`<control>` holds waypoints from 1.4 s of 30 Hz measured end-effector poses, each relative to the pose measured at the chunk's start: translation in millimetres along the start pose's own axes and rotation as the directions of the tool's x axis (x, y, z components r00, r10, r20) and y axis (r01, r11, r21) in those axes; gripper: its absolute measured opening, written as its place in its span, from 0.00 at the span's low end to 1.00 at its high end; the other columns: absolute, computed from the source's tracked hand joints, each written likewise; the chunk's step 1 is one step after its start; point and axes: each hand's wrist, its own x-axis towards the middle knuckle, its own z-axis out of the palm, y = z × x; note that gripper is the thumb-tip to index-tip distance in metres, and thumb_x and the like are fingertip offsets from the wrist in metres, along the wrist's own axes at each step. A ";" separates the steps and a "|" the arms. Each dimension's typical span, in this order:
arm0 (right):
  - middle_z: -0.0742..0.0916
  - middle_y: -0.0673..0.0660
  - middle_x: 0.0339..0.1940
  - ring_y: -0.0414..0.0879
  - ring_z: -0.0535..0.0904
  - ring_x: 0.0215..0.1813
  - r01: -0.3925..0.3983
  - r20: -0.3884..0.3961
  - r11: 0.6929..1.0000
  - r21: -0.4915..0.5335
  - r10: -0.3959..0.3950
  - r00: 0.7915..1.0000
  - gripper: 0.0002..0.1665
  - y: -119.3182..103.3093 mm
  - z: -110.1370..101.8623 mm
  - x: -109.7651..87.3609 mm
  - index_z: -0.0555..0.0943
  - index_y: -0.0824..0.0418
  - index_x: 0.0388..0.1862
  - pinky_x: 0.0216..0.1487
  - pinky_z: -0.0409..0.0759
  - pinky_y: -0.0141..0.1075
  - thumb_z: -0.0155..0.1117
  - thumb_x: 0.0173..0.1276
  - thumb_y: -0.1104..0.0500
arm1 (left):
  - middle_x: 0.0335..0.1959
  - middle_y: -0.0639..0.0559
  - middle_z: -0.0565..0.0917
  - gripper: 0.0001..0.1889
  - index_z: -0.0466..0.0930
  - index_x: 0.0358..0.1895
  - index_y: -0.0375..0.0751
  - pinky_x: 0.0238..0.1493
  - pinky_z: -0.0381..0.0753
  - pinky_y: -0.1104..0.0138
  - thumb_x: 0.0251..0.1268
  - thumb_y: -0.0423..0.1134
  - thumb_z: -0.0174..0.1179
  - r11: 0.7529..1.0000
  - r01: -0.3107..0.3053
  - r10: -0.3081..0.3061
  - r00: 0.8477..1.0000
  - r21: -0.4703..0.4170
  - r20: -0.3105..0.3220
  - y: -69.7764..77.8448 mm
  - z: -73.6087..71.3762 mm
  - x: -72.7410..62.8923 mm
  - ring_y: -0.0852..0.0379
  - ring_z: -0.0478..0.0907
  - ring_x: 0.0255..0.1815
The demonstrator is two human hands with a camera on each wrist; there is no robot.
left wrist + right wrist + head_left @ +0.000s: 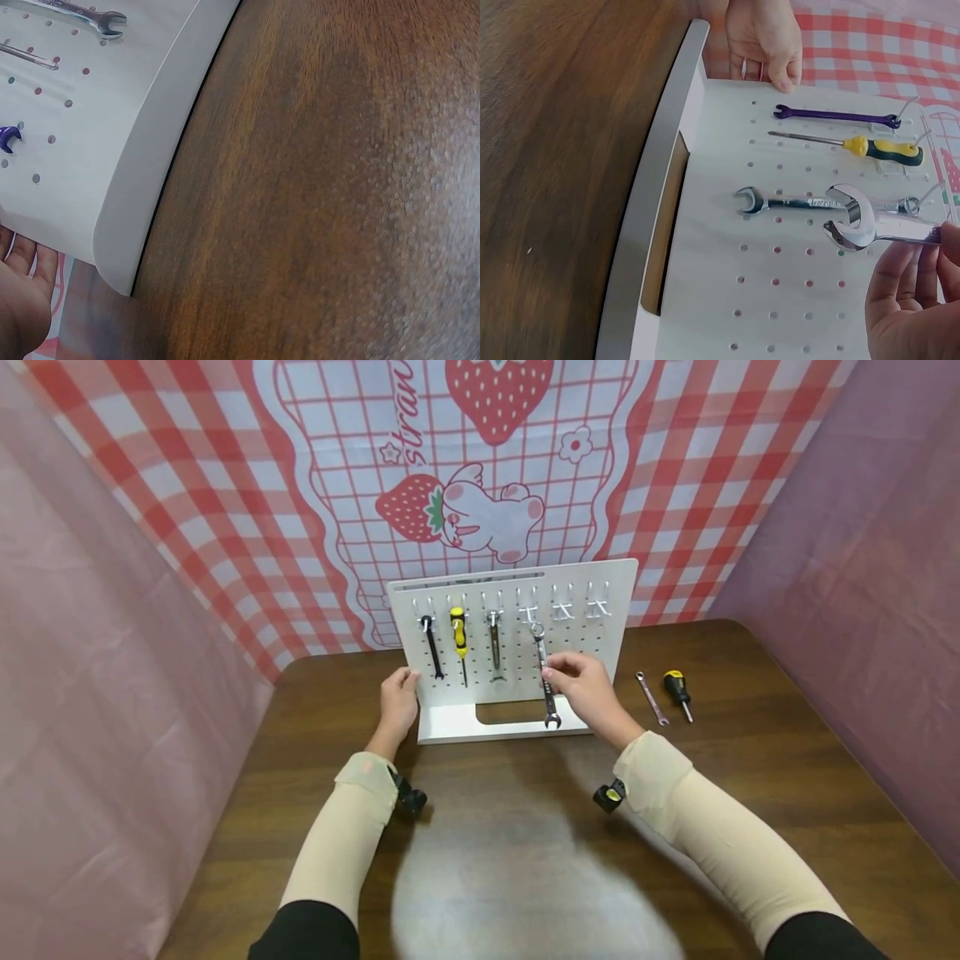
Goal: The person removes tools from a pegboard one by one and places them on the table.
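Note:
My right hand (588, 693) pinches a silver combination wrench (545, 677) by its shaft, ring end up near a white hook, open end down; whether the ring sits on the hook I cannot tell. My left hand (398, 702) grips the left edge of the white pegboard (517, 685), thumb in front and fingers behind. On hooks to the left hang a dark purple wrench (836, 115), a yellow-and-black screwdriver (460, 635) and another silver wrench (494, 642). In the left wrist view, part of the left hand (26, 292) shows at the board's edge.
Two hooks (597, 608) on the board's right side hold nothing. Right of the board, a small wrench (652, 698) and a stubby black-and-yellow screwdriver (677, 693) lie on the wooden table (495, 827). A red-and-white checked cloth (210, 485) hangs behind.

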 end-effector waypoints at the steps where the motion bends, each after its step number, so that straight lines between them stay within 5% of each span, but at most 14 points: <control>1: 0.84 0.58 0.36 0.41 0.78 0.35 0.000 0.001 1.000 -0.005 0.000 1.000 0.12 1.1 -2.1 -1.1 0.81 0.76 0.46 0.38 0.79 0.30 0.63 0.71 0.67 | 0.27 0.45 0.72 0.09 0.81 0.41 0.29 0.36 0.67 0.66 0.76 0.34 0.56 1.000 0.000 0.000 1.000 -0.001 0.001 0.3 -0.1 -0.2 0.56 0.66 0.30; 19: 0.87 0.49 0.32 0.36 0.82 0.33 -0.109 -0.044 0.993 -0.039 0.107 0.993 0.21 20.2 -63.7 -19.3 0.80 0.79 0.54 0.38 0.83 0.30 0.66 0.71 0.62 | 0.26 0.49 0.71 0.09 0.82 0.42 0.30 0.35 0.68 0.66 0.77 0.34 0.55 1.000 0.014 -0.014 1.000 -0.005 0.015 1.2 0.5 -0.4 0.55 0.66 0.31; 25: 0.86 0.41 0.28 0.34 0.79 0.31 -0.141 -0.071 0.988 -0.068 0.137 0.988 0.22 25.7 -86.7 -21.2 0.80 0.77 0.55 0.32 0.80 0.28 0.67 0.71 0.60 | 0.25 0.50 0.69 0.09 0.81 0.41 0.30 0.35 0.68 0.65 0.77 0.34 0.55 1.000 0.013 -0.013 1.000 -0.017 0.011 -0.5 0.7 0.0 0.55 0.66 0.30; 33: 0.88 0.46 0.26 0.37 0.78 0.24 -0.192 -0.107 0.980 -0.042 0.187 0.977 0.21 39.9 -114.8 -22.2 0.79 0.77 0.54 0.19 0.72 0.30 0.67 0.71 0.61 | 0.31 0.42 0.75 0.10 0.82 0.44 0.31 0.39 0.69 0.63 0.77 0.35 0.55 1.000 0.022 -0.022 1.000 0.003 0.009 -1.0 0.0 0.0 0.53 0.68 0.33; 42: 0.87 0.44 0.28 0.35 0.81 0.29 -0.189 -0.177 0.981 -0.050 0.177 0.968 0.18 61.7 -152.3 -19.3 0.80 0.76 0.52 0.30 0.81 0.30 0.68 0.70 0.63 | 0.34 0.41 0.78 0.10 0.82 0.45 0.30 0.41 0.71 0.62 0.77 0.35 0.55 1.000 0.018 -0.018 1.000 0.014 0.014 0.8 -1.1 -0.5 0.51 0.70 0.36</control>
